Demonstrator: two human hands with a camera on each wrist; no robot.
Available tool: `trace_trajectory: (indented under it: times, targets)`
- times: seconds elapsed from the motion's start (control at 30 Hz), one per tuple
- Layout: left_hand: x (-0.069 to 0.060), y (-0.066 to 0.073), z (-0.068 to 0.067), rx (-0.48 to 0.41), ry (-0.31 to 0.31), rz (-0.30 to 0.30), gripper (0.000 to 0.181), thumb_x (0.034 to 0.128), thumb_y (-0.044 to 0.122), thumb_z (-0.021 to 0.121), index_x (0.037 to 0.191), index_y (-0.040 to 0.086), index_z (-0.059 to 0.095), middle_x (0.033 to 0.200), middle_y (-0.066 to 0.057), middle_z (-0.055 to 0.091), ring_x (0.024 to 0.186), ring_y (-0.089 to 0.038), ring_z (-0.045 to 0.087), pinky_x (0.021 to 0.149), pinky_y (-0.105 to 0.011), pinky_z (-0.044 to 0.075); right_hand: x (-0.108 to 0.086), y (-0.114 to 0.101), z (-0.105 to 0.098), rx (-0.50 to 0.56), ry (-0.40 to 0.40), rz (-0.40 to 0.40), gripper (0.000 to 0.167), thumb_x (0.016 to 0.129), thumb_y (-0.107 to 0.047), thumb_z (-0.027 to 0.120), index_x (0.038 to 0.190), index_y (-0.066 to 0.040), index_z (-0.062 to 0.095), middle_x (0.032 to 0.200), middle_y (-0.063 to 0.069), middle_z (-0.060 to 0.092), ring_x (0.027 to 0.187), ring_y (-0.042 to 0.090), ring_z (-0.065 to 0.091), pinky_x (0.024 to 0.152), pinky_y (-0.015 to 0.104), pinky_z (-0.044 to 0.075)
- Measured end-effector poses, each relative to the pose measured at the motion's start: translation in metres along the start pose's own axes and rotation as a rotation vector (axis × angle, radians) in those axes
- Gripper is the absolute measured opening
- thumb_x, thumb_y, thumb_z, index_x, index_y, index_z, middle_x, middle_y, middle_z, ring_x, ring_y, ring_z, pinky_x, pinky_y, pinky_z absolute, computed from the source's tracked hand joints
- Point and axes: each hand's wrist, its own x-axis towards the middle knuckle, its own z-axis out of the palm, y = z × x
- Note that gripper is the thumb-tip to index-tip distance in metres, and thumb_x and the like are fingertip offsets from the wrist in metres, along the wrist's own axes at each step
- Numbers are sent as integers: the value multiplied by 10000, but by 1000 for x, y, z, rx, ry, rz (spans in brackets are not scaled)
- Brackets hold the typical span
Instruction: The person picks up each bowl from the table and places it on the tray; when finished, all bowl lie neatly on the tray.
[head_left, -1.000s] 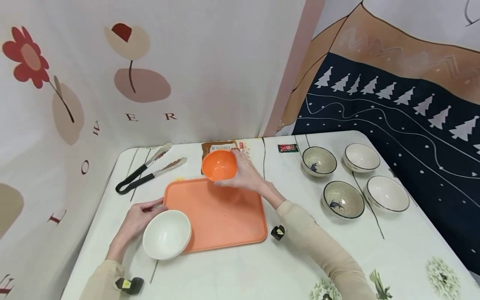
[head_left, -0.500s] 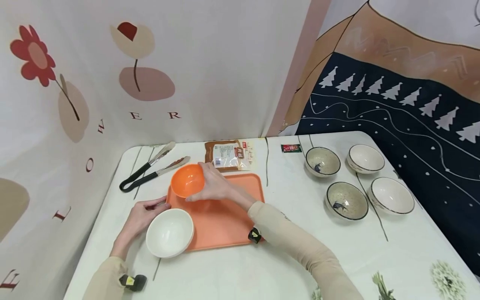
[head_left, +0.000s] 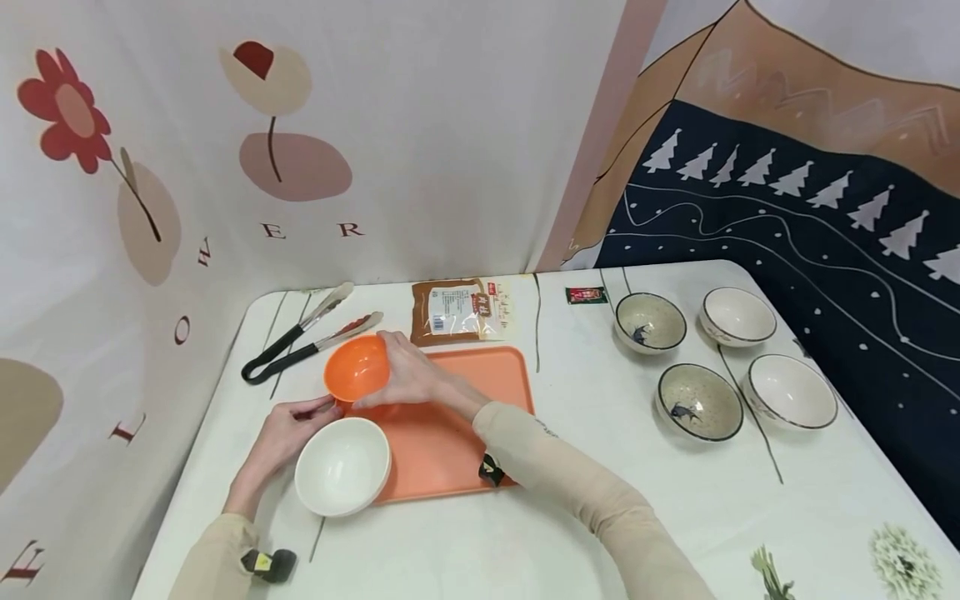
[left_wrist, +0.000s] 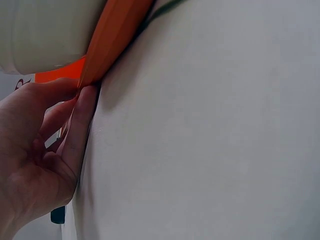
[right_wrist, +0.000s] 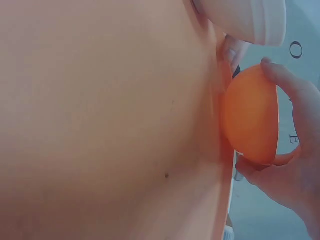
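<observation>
My right hand holds a small orange bowl by its sides, over the far left corner of an orange tray. In the right wrist view the bowl is upright, its base close to the tray's rim; whether it rests there I cannot tell. My left hand pinches the tray's left edge, thumb above and fingers below, as the left wrist view shows at the tray edge. A white bowl stands at the tray's near left corner, overlapping its edge, beside my left hand.
Black-handled tongs lie open at the back left. Behind the tray is a brown food packet, with a small dark sachet farther right. Two speckled grey bowls and two white dark-rimmed bowls stand on the right.
My right hand has carried the orange bowl leftward and nearer, from in front of the packet to the tray's far left corner, uncovering the packet. My left hand stays at the tray edge.
</observation>
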Motion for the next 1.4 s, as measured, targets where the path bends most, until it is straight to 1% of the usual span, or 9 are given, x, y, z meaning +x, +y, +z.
trace_trajectory:
  times: [0.2,0.3,0.4,0.57,0.73,0.9,1.07,1.23,1.4]
  targets:
    - [0,2,1,14,7,-11,561,1010,381,619,1404,-13,556,1307,-225,651,1329,-433,538,1071,-588,439,4,-1,7,0,13,-24,1175,686,-552,887,1547,-20,290,1393,112,482,1197,179,535,1008,294,499]
    - [1,3,1,24,8,-9,556,1011,377,619,1395,-21,563,1286,-228,666,1300,-431,561,1050,-583,457,4,-2,8,-10,19,-23,1173,692,-558,881,1550,-28,281,1368,113,482,1164,170,542,987,282,505]
    - [2,3,1,32,8,-3,547,1016,361,614,1388,-37,560,1277,-237,669,1286,-436,570,1035,-582,469,4,-3,8,-23,13,-14,1196,698,-574,871,1565,-32,250,1380,122,467,1158,174,547,981,284,512]
    - [2,3,2,31,11,-2,526,1016,340,614,1389,-28,565,1285,-230,665,1292,-431,570,1045,-576,466,2,-3,7,-46,-9,8,1268,701,-607,859,1601,-41,168,1472,151,417,1237,207,538,1034,326,501]
    - [1,2,3,24,9,-10,538,1013,354,620,1398,-17,562,1293,-224,661,1299,-427,565,1054,-576,459,-2,-5,2,-21,-7,31,1280,707,-611,854,1614,-57,140,1523,152,387,1292,231,524,1060,352,490]
    - [0,3,1,24,10,-21,576,1005,386,627,1405,-21,544,1275,-231,670,1305,-445,548,1058,-600,440,-11,-7,-14,23,14,40,1241,734,-585,845,1620,-72,143,1582,140,346,1392,259,455,1123,413,443]
    - [0,1,1,29,28,-22,574,1002,392,629,1402,-13,549,1271,-229,673,1304,-441,554,1064,-582,445,-24,-5,-40,19,52,48,1203,760,-576,828,1620,-74,154,1645,139,278,1485,288,352,1176,489,369]
    - [2,0,1,44,38,-23,584,1003,396,623,1403,-22,542,1252,-241,684,1269,-441,579,1042,-569,469,-43,4,-69,8,114,50,1199,773,-579,821,1625,-80,141,1683,115,214,1546,279,242,1238,477,256]
    - [2,0,1,55,24,-34,607,1003,407,617,1416,-27,521,1280,-258,664,1266,-448,576,1031,-565,481,-65,18,-97,14,194,72,1173,771,-567,830,1622,-96,174,1681,105,226,1559,275,203,1236,519,238]
